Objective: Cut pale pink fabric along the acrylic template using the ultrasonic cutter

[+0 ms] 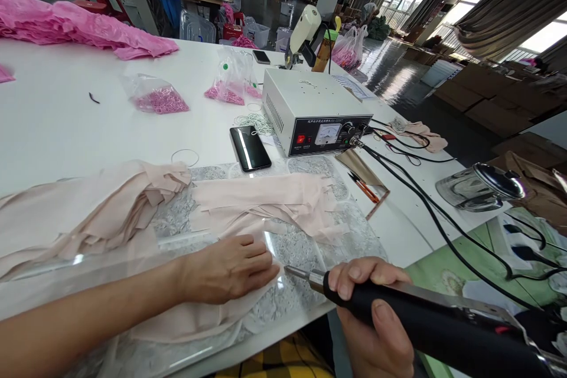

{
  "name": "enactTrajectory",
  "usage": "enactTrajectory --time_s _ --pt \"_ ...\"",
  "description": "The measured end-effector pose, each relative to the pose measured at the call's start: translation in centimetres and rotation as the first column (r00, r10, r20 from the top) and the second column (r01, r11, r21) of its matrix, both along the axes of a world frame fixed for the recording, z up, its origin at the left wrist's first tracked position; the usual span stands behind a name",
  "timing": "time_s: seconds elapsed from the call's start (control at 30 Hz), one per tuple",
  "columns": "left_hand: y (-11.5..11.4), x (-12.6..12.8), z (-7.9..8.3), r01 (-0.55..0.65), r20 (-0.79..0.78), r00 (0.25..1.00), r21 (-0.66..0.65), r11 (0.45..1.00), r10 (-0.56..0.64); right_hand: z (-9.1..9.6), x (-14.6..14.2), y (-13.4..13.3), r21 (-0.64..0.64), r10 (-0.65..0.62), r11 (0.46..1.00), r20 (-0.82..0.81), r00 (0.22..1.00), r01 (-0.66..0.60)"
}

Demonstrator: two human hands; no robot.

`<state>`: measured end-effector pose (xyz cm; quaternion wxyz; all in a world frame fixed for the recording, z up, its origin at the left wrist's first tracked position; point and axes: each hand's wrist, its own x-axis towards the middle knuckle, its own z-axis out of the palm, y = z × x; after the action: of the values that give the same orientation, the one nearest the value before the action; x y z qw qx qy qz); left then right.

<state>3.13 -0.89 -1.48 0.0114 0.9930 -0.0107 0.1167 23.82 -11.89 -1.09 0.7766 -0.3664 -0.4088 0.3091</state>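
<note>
Black tool (436, 320), one, in right hand (384, 339); two phones (250, 149) beyond.

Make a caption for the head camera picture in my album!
The left hand rests on pale pink fabric while the right hand grips a black handheld tool.

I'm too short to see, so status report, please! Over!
Left hand on pale fabric. Right hand gripping black tool, metal tip close to left fingertips. Possibly in the way: those fingertips.
</note>
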Motion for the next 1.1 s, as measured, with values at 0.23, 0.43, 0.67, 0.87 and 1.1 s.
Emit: enactTrajectory --time_s 0.23,0.43,0.67,0.87,1.1 --pt "-0.01 -0.14 -0.14 -0.005 0.000 1.000 0.016 1.000 0.005 0.36 -0.10 0.15 0.016 0.015 1.000 0.036 0.999 -0.016" --pt "-0.03 -0.18 -0.25 0.005 0.012 1.000 0.009 1.000 -0.005 0.42 -0.07 -0.26 0.011 0.011 1.000 0.023 1.000 -0.011" --pt "-0.03 -0.19 -0.35 -0.002 0.009 1.000 0.009 1.000 0.002 0.57 -0.25 -0.13 0.012 0.038 0.999 0.067 0.997 -0.039" --pt "0.03 -0.35 -0.39 -0.003 0.034 0.999 0.001 1.000 0.003 0.77 -0.17 -0.27 0.006 0.048 0.999 0.057 0.997 -0.048" --pt "0.06 -0.35 0.19 -0.001 0.050 0.999 -0.016 1.000 0.002 0.32 -0.12 -0.34 -0.012 0.062 0.998 0.085 0.994 -0.061"
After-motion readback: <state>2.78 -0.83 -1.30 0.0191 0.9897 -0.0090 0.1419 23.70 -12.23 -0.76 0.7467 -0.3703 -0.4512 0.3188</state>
